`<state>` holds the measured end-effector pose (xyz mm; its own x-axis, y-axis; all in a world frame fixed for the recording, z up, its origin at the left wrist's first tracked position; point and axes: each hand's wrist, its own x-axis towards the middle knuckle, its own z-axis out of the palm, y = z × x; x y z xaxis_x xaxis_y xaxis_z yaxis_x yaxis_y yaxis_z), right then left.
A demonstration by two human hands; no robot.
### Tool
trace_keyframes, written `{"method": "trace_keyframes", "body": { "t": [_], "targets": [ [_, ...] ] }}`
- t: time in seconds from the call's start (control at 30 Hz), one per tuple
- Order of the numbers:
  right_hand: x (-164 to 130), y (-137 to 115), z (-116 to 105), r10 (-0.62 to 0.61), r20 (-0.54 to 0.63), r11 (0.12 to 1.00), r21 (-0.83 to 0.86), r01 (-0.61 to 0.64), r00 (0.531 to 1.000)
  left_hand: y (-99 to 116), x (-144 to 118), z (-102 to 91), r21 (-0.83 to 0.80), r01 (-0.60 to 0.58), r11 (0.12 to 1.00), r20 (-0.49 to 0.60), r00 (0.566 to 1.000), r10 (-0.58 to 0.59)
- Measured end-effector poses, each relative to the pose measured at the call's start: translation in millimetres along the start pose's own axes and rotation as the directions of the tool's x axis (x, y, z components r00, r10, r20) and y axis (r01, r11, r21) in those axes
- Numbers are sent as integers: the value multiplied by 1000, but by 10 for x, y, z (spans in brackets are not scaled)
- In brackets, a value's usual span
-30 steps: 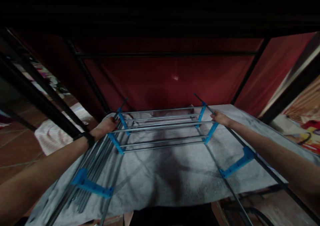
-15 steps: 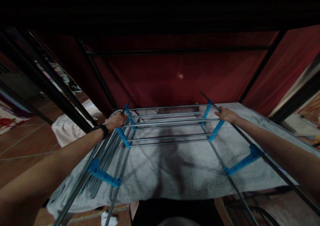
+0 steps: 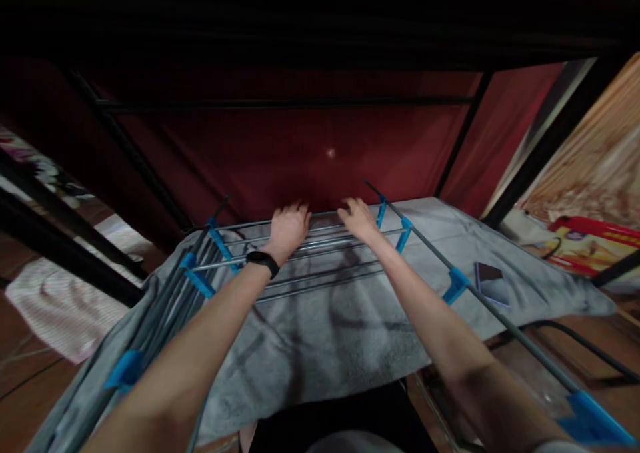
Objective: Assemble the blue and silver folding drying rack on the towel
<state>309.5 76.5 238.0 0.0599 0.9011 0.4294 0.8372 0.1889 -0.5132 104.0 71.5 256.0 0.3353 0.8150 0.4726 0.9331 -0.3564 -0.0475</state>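
Observation:
A metal drying rack (image 3: 320, 276) with grey rods and blue plastic joints (image 3: 199, 281) lies flat on a grey cloth (image 3: 320, 346). My left hand (image 3: 289, 228), with a black band on its wrist, rests on the rack's far rods near the middle, fingers spread. My right hand (image 3: 357, 217) lies just to its right on the same far rods, fingers stretched forward. Neither hand is curled around a rod. A long side rail (image 3: 500, 316) with blue joints runs back toward me on the right.
A dark phone (image 3: 493, 283) lies on the cloth at the right. Red fabric (image 3: 300, 153) and black frame poles (image 3: 135, 159) close in the back and sides. A pale striped cloth (image 3: 45, 306) lies on the tiled floor at left, and a red and yellow object (image 3: 590, 243) at right.
Both hands left the rack's outer side rails and came together at the middle of the far rods. The view has swung to the right, bringing the phone into sight.

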Motion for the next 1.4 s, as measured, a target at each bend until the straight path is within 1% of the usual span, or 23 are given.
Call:
{"method": "trace_keyframes", "body": {
  "t": [0.1, 0.17, 0.23, 0.3, 0.37, 0.4, 0.43, 0.5, 0.57, 0.6, 0.67, 0.73, 0.8, 0.83, 0.87, 0.93, 1.0, 1.13, 1.23, 1.27, 1.33, 1.37, 1.4],
  "targets": [
    [-465, 50, 171, -56, -230, 962, 247, 114, 972, 437, -120, 152, -102, -1, 995, -141, 990, -14],
    [-849, 230, 291, -18, -303, 937, 327, 122, 953, 615, -315, 257, -177, -27, 984, -245, 969, -17],
    [-1228, 508, 421, 75, -306, 928, 370, 46, 949, 693, -572, 366, -220, -100, 970, -338, 941, 20],
    [-1546, 846, 548, 190, -280, 924, 376, -74, 941, 692, -862, 487, -249, -179, 952, -392, 917, 70],
    [-1763, 1191, 655, 313, -251, 906, 369, -209, 916, 640, -1167, 631, -295, -204, 933, -415, 907, 67],
    [-1830, 1350, 698, 375, -241, 890, 365, -274, 895, 602, -1322, 713, -327, -183, 927, -416, 909, 33],
    [-1870, 1492, 735, 429, -238, 872, 361, -331, 872, 557, -1478, 802, -359, -146, 922, -406, 914, -13],
    [-1883, 1716, 793, 495, -240, 848, 342, -404, 835, 442, -1784, 985, -411, -26, 911, -338, 933, -126],
    [-1840, 1863, 838, 515, -247, 845, 306, -438, 821, 279, -2069, 1152, -453, 124, 883, -248, 934, -258],
    [-1808, 1914, 857, 514, -247, 850, 279, -448, 821, 177, -2197, 1223, -472, 199, 859, -213, 920, -330],
    [-1745, 1993, 891, 505, -239, 861, 212, -463, 829, -61, -2417, 1333, -497, 352, 793, -169, 858, -486],
    [-1701, 2059, 922, 496, -220, 868, 133, -478, 840, -315, -2577, 1405, -492, 512, 704, -134, 754, -643],
    [-1693, 2120, 961, 479, -181, 877, 53, -477, 859, -532, -2672, 1450, -468, 655, 593, -90, 633, -769],
    [-1705, 2145, 987, 468, -155, 882, 14, -472, 870, -613, -2695, 1464, -453, 705, 545, -67, 583, -810],
    [-1729, 2167, 1017, 455, -127, 887, -28, -461, 882, -673, -2703, 1474, -437, 739, 512, -50, 548, -835],
    [-1803, 2199, 1087, 426, -88, 892, -124, -434, 900, -732, -2678, 1483, -415, 771, 483, -31, 519, -854],
    [-1895, 2223, 1155, 387, -85, 886, -243, -396, 918, -746, -2616, 1484, -399, 797, 454, -10, 491, -871],
    [-2041, 2272, 1235, 291, -102, 851, -427, -306, 951, -803, -2501, 1476, -352, 884, 309, 76, 356, -931],
    [-2113, 2291, 1253, 225, -117, 847, -467, -253, 967, -887, -2500, 1466, -332, 917, 220, 132, 276, -952],
    [-2143, 2287, 1264, 207, -129, 851, -466, -244, 970, -902, -2517, 1468, -335, 918, 210, 135, 267, -954],
    [-2226, 2256, 1309, 164, -158, 865, -452, -219, 974, -876, -2575, 1490, -360, 904, 229, 114, 286, -951],
    [-2280, 2230, 1346, 127, -159, 879, -440, -185, 979, -829, -2616, 1512, -384, 886, 259, 94, 316, -944],
    [-2340, 2198, 1391, 81, -148, 896, -423, -137, 986, -758, -2664, 1542, -415, 858, 302, 70, 361, -930]
  ]
}}
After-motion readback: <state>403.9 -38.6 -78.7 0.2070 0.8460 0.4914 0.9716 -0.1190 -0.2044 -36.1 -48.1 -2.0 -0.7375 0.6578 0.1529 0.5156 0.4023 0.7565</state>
